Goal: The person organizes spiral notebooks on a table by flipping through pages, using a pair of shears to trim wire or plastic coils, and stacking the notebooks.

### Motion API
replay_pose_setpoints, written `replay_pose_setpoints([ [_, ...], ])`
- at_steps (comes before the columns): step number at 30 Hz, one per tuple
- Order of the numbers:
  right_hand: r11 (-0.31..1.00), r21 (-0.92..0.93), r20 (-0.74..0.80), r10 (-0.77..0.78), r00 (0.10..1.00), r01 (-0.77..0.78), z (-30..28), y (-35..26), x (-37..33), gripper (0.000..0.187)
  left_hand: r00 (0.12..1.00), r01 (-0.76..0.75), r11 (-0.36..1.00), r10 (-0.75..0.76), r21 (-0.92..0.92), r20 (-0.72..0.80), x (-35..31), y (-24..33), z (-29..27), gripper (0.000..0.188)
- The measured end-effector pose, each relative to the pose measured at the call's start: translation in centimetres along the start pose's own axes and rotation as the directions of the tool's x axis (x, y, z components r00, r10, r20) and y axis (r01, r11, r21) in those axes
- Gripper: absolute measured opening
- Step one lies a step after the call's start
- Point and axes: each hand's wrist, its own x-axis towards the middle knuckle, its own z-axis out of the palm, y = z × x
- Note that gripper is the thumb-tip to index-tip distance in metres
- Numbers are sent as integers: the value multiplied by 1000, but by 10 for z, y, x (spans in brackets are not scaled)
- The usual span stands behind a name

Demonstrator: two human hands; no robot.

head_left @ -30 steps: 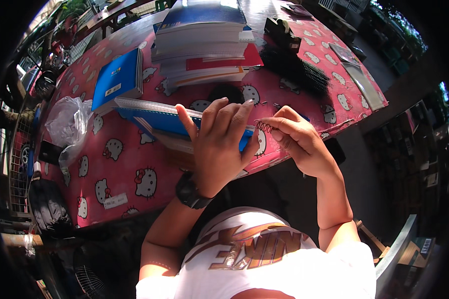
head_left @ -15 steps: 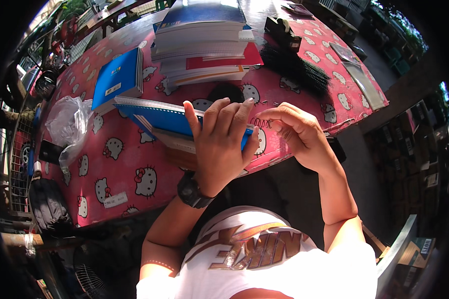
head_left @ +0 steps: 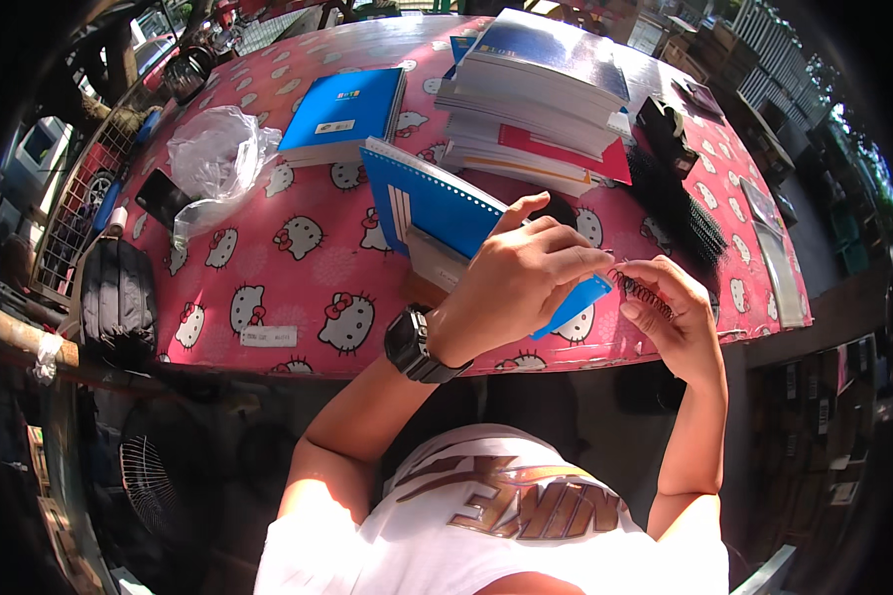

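A blue-covered notebook (head_left: pixel 437 203) with a row of punched holes along its upper edge stands tilted against a grey and brown block (head_left: pixel 435 263). My left hand (head_left: pixel 526 268), a black watch on its wrist, is bent over the notebook's right end and grips it; the thumb is mostly hidden. Its index fingertip reaches the near end of a black binding coil (head_left: pixel 645 293). My right hand (head_left: pixel 680 322) pinches this coil between thumb and fingers, just off the notebook's right end.
Behind the notebook rises a tall stack of books (head_left: pixel 536 99). More blue notebooks (head_left: pixel 342 114) lie to its left, near a clear plastic bag (head_left: pixel 218 159) and a dark phone (head_left: pixel 162 196). Black coils (head_left: pixel 680 213) and a tape dispenser (head_left: pixel 668 137) are at the right of the pink table (head_left: pixel 308 268).
My view has shifted, so the table things appear farther right. My left hand has slid toward the notebook's right end, its fingers now at the coil. More of the coil shows in my right hand.
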Motion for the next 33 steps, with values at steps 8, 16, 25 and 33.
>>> replay_pose_setpoints([
  [8,992,-117,-94,-47,994,36,-3,5,3,19,986,-61,998,65,31,-154,5,-5,11,11],
  [16,996,-59,-56,-73,996,70,-1,5,4,17,992,-71,997,75,43,-101,2,-5,4,20],
  [25,998,-60,49,23,999,-20,-6,-5,3,17,978,-166,968,187,191,-97,-15,0,6,16],
  [33,989,-95,202,-94,975,116,-9,-6,0,23,961,-203,940,245,274,-127,-35,7,5,16],
])
